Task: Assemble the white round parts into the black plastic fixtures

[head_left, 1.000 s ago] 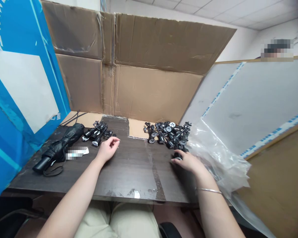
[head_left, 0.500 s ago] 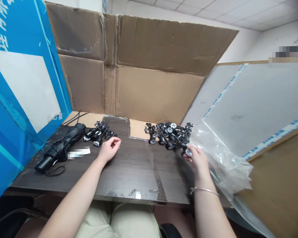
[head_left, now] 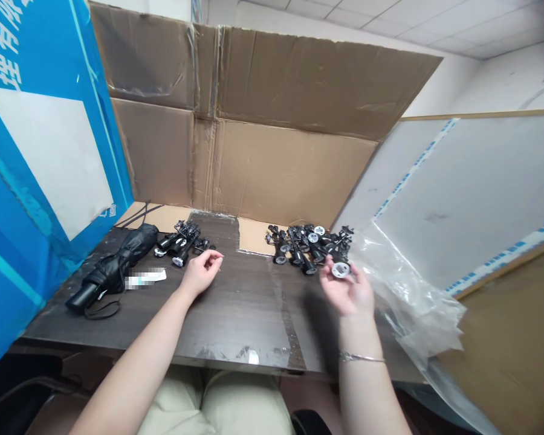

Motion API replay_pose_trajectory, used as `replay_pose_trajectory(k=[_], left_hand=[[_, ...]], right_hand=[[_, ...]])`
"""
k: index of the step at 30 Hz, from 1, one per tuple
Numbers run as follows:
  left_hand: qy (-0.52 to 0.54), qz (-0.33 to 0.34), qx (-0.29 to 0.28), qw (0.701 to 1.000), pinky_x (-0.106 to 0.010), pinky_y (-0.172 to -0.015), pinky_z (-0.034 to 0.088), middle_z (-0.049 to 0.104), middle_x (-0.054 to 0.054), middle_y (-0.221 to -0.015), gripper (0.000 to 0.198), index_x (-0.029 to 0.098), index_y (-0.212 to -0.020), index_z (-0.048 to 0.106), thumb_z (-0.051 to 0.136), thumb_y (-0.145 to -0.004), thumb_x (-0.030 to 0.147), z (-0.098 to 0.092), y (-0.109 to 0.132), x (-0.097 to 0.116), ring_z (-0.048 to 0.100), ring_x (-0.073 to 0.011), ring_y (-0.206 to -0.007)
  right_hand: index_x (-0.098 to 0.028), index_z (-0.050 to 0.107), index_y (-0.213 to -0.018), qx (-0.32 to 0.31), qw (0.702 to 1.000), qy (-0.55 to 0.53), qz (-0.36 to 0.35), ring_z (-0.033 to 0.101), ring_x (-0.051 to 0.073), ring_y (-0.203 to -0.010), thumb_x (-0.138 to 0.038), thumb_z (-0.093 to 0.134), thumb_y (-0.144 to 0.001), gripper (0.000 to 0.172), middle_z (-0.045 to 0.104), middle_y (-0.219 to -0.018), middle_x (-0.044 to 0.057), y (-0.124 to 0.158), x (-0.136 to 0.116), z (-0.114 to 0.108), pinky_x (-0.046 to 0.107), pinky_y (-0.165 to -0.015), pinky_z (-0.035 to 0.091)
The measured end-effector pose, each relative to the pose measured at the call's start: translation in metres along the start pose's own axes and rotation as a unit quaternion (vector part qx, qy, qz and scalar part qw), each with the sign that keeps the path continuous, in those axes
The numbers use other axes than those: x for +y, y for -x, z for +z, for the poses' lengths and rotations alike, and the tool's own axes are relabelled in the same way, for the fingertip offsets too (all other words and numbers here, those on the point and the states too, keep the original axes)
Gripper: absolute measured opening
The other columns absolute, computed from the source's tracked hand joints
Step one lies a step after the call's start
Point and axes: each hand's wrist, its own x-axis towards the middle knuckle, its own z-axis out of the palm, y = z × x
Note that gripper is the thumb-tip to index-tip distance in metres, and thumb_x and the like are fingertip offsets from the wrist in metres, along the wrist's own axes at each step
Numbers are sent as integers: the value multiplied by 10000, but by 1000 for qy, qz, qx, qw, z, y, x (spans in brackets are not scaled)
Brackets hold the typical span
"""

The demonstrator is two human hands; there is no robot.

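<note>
My right hand [head_left: 348,290] holds a black part [head_left: 341,269] between thumb and fingers, its round silvery-white end facing me. Just behind it lies a pile of similar black parts [head_left: 310,244] with round pale ends. My left hand [head_left: 202,272] rests on the dark table with its fingers curled together; whether anything is between them is hidden. Beside the left hand is a smaller group of the same black parts [head_left: 180,241].
A folded black umbrella [head_left: 113,266] and a white label strip [head_left: 156,276] lie on the left of the table [head_left: 236,320]. Clear plastic sheeting [head_left: 417,302] covers the right edge. Cardboard panels [head_left: 290,163] stand behind, a blue panel [head_left: 49,181] at left.
My right hand has turned palm up and shifted slightly left, bringing the held part's round end into fuller view. My left hand has barely moved.
</note>
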Motion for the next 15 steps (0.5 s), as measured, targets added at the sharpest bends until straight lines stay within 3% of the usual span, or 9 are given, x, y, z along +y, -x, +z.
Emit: replay_pose_trajectory(k=[4, 9, 12, 15], left_hand=[[2, 2, -1, 1000, -213, -561, 446, 595, 5, -620, 199, 180, -830, 598, 490, -765, 335, 1, 1, 1, 582, -122, -581], [18, 0, -7, 1000, -205, -545, 425, 567, 11, -613, 216, 172, -850, 591, 496, -765, 346, 2, 1, 4, 543, -108, -562], [41, 12, -28, 999, -195, -535, 411, 556, 27, -630, 322, 178, -1008, 544, 532, -751, 373, 2, 2, 5, 497, -87, -537], [61, 20, -70, 995, -186, -525, 407, 551, 43, -655, 505, 196, -1161, 441, 589, -715, 381, 4, 4, 7, 465, -71, -513]], right_hand=[[-192, 553, -831, -141, 986, 52, 76, 610, 92, -581, -245, 503, -749, 110, 664, -816, 21, 20, 24, 36, 219, -533, 522], [-199, 542, -850, -268, 942, 151, 137, 580, 97, -486, -294, 581, -703, 179, 680, -749, 14, 21, 61, 80, 220, -479, 490], [-182, 546, -845, -299, 923, 198, 137, 601, 118, -528, -299, 635, -655, 241, 681, -716, 25, 17, 84, 94, 242, -518, 500], [-193, 543, -854, -297, 926, 195, 129, 610, 125, -550, -339, 667, -624, 299, 675, -701, 10, 17, 106, 93, 254, -542, 495]])
